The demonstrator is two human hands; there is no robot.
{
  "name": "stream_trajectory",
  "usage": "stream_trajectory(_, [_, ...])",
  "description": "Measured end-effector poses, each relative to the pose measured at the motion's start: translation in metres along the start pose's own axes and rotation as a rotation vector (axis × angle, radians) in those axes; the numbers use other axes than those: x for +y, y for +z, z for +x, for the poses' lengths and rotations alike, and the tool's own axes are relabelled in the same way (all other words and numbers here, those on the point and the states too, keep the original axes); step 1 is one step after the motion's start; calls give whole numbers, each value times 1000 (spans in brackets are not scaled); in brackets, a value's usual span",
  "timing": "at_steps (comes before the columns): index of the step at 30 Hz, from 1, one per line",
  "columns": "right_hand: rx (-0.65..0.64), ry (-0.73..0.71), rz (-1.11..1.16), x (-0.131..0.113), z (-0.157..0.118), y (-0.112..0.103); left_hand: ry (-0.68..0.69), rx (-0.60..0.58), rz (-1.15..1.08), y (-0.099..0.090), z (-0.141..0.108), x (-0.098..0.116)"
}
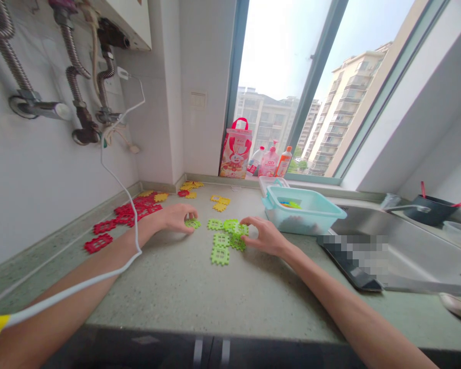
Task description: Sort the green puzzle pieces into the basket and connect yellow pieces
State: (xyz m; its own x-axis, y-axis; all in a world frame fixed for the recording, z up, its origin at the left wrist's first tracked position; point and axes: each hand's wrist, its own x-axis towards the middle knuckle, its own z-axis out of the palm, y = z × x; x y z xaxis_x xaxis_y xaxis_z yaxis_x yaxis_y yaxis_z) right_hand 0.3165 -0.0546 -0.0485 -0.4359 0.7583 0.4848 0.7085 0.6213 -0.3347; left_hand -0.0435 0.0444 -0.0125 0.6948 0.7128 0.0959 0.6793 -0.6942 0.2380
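My left hand [179, 218] is low over the counter, its thumb and fingers curved apart around a light green plastic interlocking tile [193, 224]. My right hand [264, 236] pinches a green interlocking tile [240, 230] at the right edge of a small green cluster. Overlapping tiles partly hide where its fingertips meet the piece. Between the hands lie more square green tiles with toothed edges, among them a single green tile [215, 224] and one nearest me [220, 255].
Red tiles [125, 212] are heaped at the left, beside yellow tiles [220, 203] farther back. A teal plastic basin [305, 210] stands right, near a dark phone-like slab [349, 264] and the steel sink [399, 256]. A white cable [115, 177] hangs across my left arm.
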Motion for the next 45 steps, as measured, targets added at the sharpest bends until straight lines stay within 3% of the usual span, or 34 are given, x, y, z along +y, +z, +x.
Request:
stream_trajectory(5, [58,-81,-12,-17,3,4,86,142,-50,16,7,3])
stream_trajectory(8, [33,-100,-10,-28,5,9,211,268,-100,24,10,15])
stream_trajectory(11, [12,-99,-7,-31,6,10,302,313,-149,30,13,28])
stream_trajectory(15, [-5,-94,6,-27,5,7,348,290,-224,36,16,39])
stream_trajectory(22, [-122,-146,54,-28,3,2,324,229,-290,43,18,41])
stream_trajectory(31, [-87,-127,37,-26,3,5,224,182,-221,45,19,34])
stream_trajectory(36, [-39,-118,7,-24,4,7,272,171,-221,43,17,39])
stream_trajectory(40, [-67,-110,-11,-22,3,9,306,140,-211,42,17,43])
stream_trajectory(45, [-98,-87,2,-22,3,10,244,133,-180,42,20,48])
